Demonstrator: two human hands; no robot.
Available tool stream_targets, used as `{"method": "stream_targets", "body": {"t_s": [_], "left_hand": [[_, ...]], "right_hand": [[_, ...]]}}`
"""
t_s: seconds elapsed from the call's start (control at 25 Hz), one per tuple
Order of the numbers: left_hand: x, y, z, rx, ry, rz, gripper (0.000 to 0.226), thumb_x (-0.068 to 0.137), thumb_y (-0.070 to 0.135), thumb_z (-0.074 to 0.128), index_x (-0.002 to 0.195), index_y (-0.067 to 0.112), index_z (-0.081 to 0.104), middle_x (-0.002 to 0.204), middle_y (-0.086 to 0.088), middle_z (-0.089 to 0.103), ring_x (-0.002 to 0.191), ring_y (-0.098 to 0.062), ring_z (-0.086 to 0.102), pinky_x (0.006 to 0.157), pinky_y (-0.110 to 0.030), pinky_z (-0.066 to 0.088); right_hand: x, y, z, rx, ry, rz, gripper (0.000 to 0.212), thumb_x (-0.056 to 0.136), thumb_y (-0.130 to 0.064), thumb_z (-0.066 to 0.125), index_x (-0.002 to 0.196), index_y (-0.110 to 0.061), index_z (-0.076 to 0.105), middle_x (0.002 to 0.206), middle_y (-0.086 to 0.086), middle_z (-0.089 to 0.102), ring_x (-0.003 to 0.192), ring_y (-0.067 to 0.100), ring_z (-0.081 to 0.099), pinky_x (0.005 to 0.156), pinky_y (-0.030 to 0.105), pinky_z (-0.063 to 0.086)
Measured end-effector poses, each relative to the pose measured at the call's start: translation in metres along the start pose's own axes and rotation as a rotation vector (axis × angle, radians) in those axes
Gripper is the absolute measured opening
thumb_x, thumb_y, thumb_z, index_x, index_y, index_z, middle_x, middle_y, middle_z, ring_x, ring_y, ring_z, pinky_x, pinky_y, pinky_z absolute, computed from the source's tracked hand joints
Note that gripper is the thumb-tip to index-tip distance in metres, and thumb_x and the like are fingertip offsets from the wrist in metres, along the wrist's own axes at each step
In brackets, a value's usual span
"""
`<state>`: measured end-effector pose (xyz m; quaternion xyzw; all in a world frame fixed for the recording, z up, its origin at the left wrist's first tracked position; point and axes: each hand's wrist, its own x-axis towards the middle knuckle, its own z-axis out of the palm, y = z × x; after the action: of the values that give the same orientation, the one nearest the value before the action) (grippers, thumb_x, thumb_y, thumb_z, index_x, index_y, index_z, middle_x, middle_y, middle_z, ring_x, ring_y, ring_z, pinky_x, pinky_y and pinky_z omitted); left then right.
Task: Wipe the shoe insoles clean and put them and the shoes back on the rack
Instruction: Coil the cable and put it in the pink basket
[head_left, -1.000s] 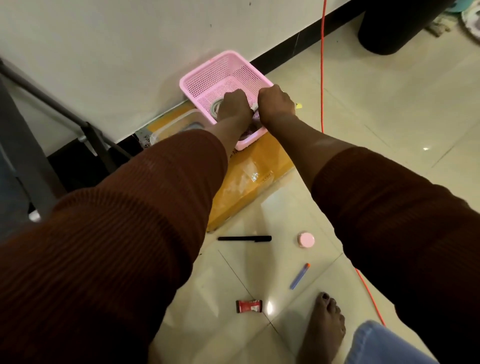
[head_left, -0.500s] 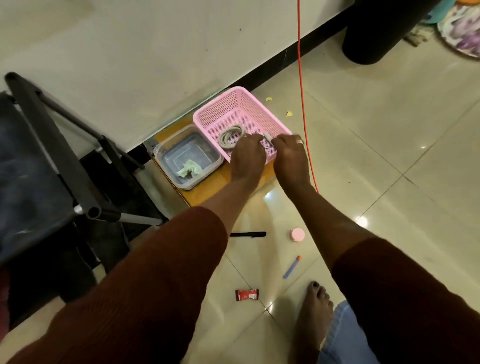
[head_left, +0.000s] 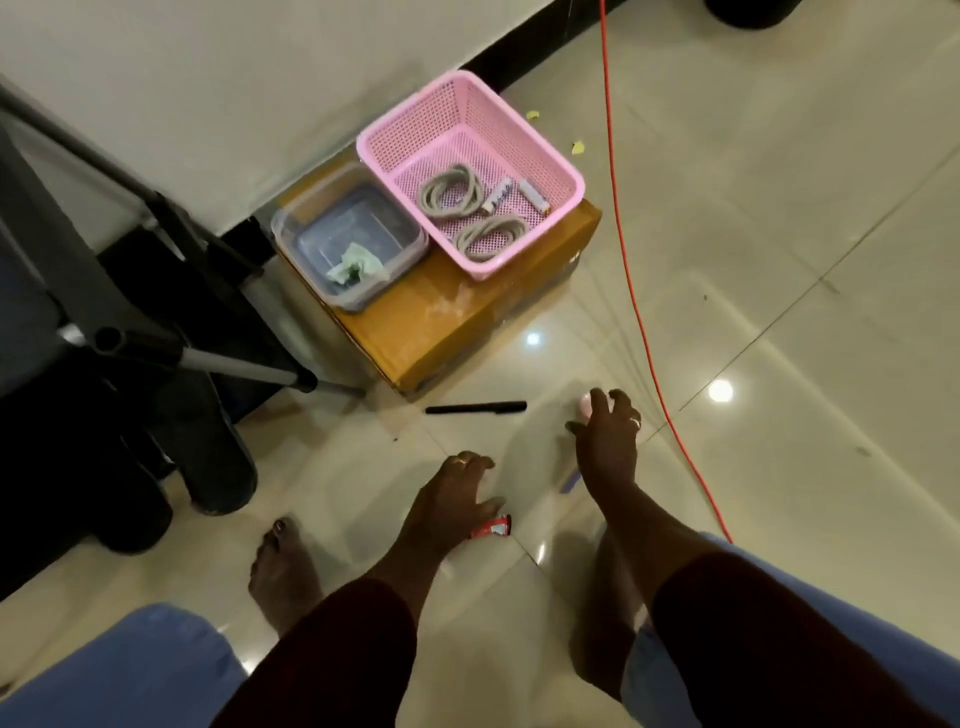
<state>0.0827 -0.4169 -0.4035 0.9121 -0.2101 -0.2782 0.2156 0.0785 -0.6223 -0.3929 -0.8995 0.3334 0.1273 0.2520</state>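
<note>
1. Glossy cream floor tiles fill the room, with a pale wall and black skirting at the top.
2. At the left edge stands the dark metal rack. Dark rounded shapes sit on the floor beneath it, too dim to tell what they are.
3. Just beside the rack, a crumpled pale green cloth lies in a clear plastic tub, well apart from both hands.
4. The left hand hangs low over the tiles, palm down, fingers spread and gently bent, gripping nothing. Its thumb lies close to a small red packet; whether they touch cannot be told.
5. The right hand reaches further forward, palm down, fingers splayed and hooked, holding nothing. Its fingertips hover over a small pink round thing, but contact cannot be told.
6. Both forearms stretch down from dark brown sleeves.
7. A black pen lies on the tiles between the hands and a cardboard box.
8. The tub shares the box top with a pink mesh basket holding coils of grey cord and two small white items.
9. An orange cable runs across the floor to the right of the basket and the right hand.
10. Two bare feet and blue-trousered knees show at the bottom.
</note>
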Motion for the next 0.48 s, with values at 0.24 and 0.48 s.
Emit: {"method": "stream_targets", "body": {"t_s": [0.24,0.48], "left_hand": [[-0.031,-0.026,0.043,0.127,-0.21,0.119,0.053,0.083,0.032,0.066,0.132,0.019,0.047,0.135,0.002,0.048,0.126,-0.016,0.042,0.096,-0.025,0.039],[-0.024,-0.032,0.06,0.208,-0.036,0.235,0.02,0.069,0.027,0.077,0.084,0.016,0.069,0.08,0.0,0.067,0.073,-0.019,0.066,0.052,-0.022,0.05]], "right_hand": [[0.013,0.01,0.023,-0.097,-0.043,-0.062,0.05,0.089,-0.009,0.052,0.136,-0.019,0.037,0.143,0.015,0.028,0.128,0.04,0.028,0.093,0.048,0.042],[0.018,0.012,0.034,-0.003,-0.098,-0.009,0.034,0.094,-0.008,0.035,0.122,-0.007,0.052,0.128,0.016,0.043,0.125,0.037,0.034,0.091,0.039,0.037]]}}
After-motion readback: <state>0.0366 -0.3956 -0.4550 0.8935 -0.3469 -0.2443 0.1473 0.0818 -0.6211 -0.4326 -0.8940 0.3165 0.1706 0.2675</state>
